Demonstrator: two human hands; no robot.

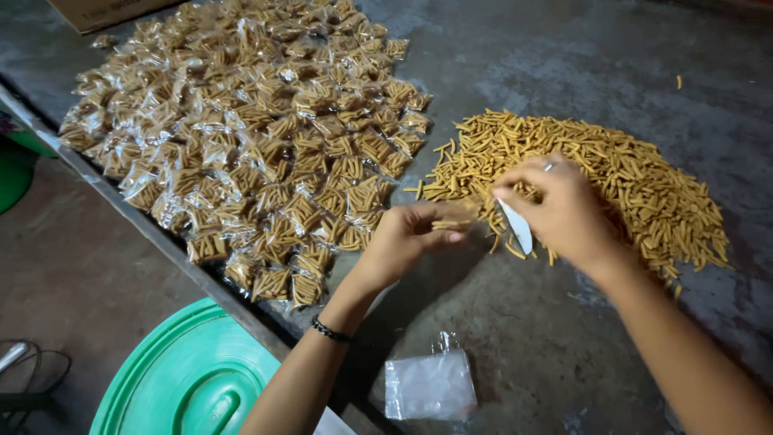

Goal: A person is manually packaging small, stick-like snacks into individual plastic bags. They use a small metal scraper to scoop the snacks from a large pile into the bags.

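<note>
Grey concrete desk [564, 72] | loose snack sticks [636, 185] heaped right, filled packets [258, 137] left | left hand [407, 238] grip pinching few sticks, right hand [564, 205] grip clenched on small clear bag [515, 225] | light, brittle, slippery film; take by rim.

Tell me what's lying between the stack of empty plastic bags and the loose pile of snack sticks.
Only bare grey table between the empty bags and the loose sticks, seen from the head camera.

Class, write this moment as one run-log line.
left hand: pinching snack sticks | right hand: holding small clear bag | loose stick pile behind | filled packets left | empty bags near
</note>
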